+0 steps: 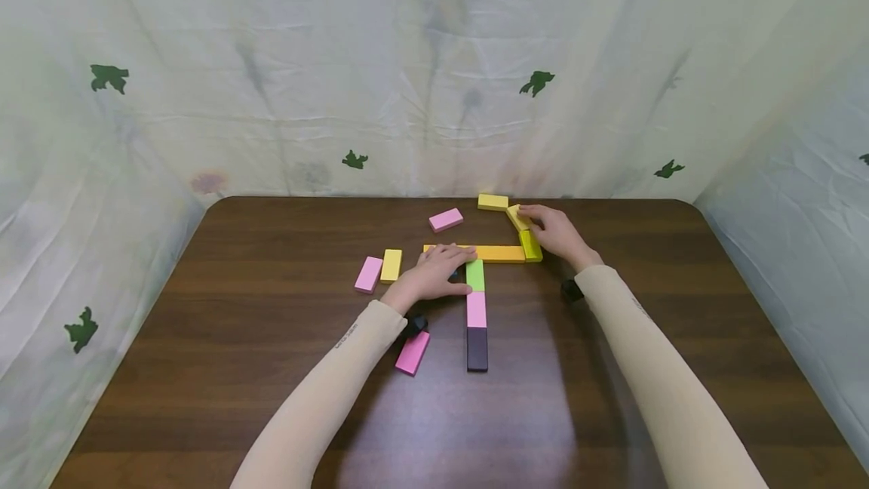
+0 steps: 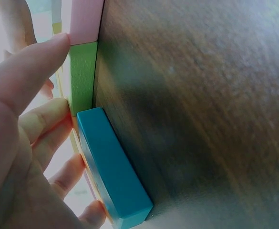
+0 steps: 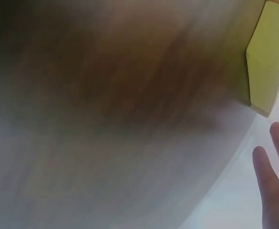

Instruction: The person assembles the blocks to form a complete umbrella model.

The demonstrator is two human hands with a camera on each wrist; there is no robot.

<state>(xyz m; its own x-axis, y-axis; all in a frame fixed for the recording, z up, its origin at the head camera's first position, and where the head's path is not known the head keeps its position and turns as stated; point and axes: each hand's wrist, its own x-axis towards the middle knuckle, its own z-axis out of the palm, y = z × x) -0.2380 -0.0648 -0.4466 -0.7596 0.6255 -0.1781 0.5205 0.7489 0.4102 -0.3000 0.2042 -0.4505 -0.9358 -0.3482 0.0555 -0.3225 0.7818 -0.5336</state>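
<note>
In the head view my left hand (image 1: 437,272) lies across a row of toy blocks. Its fairly straight fingers touch the orange strip (image 1: 502,253) and the green block (image 1: 474,275). In the left wrist view, the thumb tip meets the joint between the green block (image 2: 83,76) and a pink block (image 2: 85,21). A blue block (image 2: 113,164) sits beside the fingers, mostly hidden from above. My right hand (image 1: 558,234) grips a pale yellow block (image 1: 517,219) with finger and thumb. That block adjoins a brighter yellow block (image 1: 531,246).
Another pale yellow block (image 1: 492,202) lies by the table's back edge. Loose pink blocks (image 1: 446,219) and a yellow block (image 1: 391,266) are scattered leftward. A dark block (image 1: 477,349) ends the row nearest me. A patterned cloth (image 1: 380,96) hangs behind the brown table (image 1: 258,368).
</note>
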